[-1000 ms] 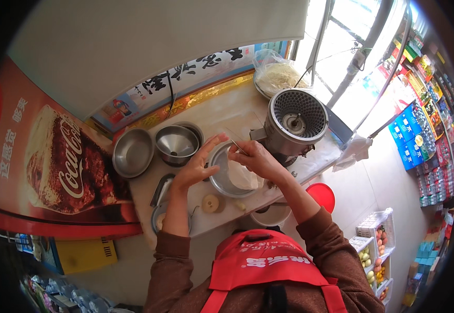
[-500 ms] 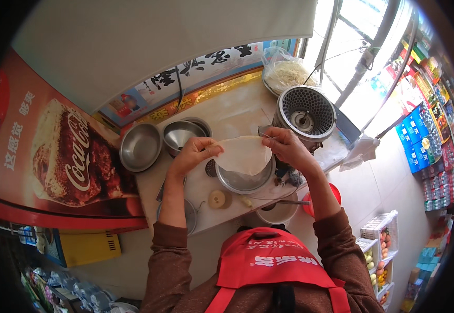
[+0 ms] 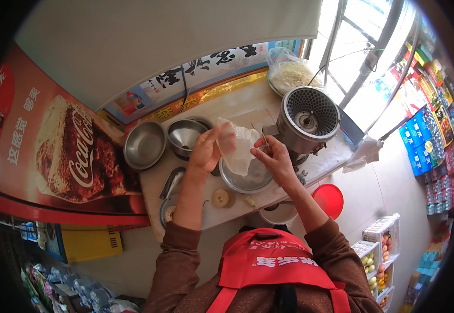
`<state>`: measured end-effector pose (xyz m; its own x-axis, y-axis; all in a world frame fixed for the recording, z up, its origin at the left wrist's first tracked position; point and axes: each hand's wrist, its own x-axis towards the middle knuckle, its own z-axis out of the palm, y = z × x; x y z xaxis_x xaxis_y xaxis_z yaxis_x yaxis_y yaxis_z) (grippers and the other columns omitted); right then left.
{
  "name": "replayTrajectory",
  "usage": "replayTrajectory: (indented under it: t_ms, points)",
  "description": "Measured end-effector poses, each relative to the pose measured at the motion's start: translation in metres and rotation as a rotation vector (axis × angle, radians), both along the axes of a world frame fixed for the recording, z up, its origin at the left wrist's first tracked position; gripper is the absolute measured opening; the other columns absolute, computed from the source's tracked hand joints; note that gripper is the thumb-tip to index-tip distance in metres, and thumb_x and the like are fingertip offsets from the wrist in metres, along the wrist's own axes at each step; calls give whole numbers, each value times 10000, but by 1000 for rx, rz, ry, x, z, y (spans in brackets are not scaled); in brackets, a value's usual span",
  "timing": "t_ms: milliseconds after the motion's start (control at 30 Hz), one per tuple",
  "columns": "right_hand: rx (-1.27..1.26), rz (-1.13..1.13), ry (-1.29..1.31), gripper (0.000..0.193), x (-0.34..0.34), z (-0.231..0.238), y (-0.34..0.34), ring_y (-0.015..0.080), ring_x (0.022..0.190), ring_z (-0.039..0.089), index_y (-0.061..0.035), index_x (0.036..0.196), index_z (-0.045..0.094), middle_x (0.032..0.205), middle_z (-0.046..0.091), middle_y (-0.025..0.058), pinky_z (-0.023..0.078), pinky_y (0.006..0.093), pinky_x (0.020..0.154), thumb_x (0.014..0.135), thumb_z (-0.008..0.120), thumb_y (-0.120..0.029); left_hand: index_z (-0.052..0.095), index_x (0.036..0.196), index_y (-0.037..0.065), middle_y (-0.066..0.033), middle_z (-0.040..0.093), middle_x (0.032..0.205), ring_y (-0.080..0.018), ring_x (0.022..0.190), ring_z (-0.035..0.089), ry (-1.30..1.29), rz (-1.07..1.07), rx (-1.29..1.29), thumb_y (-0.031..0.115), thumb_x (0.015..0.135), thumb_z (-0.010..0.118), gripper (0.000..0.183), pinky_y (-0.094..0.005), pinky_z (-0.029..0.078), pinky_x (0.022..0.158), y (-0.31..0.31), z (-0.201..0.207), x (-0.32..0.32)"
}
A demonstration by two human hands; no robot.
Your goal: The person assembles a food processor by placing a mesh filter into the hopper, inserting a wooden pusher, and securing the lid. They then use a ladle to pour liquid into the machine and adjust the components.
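A thin, whitish see-through cloth bag hangs between my hands over a metal basin. My left hand grips its left side, and pinkish fingers show through the cloth. At the bag's right edge, my right hand is closed in a pinch; something thin and wire-like shows by its fingertips. Just beyond that hand stands a steel machine with a perforated round drum, open at the top.
Steel bowls stand at the left of the table. Nearer me are a pale round lump and a pan. A plastic bag of pale shreds sits at the back. On the floor are a red bucket and produce crates.
The cloth bag was stretched wide and flat between both hands. Now my hands are closer together, the cloth has bunched, and left fingers show through it.
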<state>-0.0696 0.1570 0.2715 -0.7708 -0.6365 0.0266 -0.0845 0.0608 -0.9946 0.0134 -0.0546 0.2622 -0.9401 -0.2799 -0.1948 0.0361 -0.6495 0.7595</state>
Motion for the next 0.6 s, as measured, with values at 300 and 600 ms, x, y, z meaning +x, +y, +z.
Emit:
replayTrajectory:
  t_ms: [300, 600]
  points:
    - [130, -54, 219, 344, 37, -13, -11, 185, 588, 433, -58, 1012, 569, 663, 438, 46, 389, 333, 578, 790, 797, -187, 595, 1284, 68, -104, 661, 1214, -252, 1114, 641, 0, 322, 460, 287, 1027, 527, 345, -425, 537, 995, 15, -1, -12]
    - [-70, 46, 29, 150, -19, 15, 4, 57, 696, 533, -29, 905, 613, 785, 635, 10, 426, 228, 635, 914, 685, -161, 624, 1211, 6, -133, 666, 1189, -204, 1024, 668, -70, 387, 131, 237, 1009, 572, 311, -333, 566, 868, -10, -13, 14]
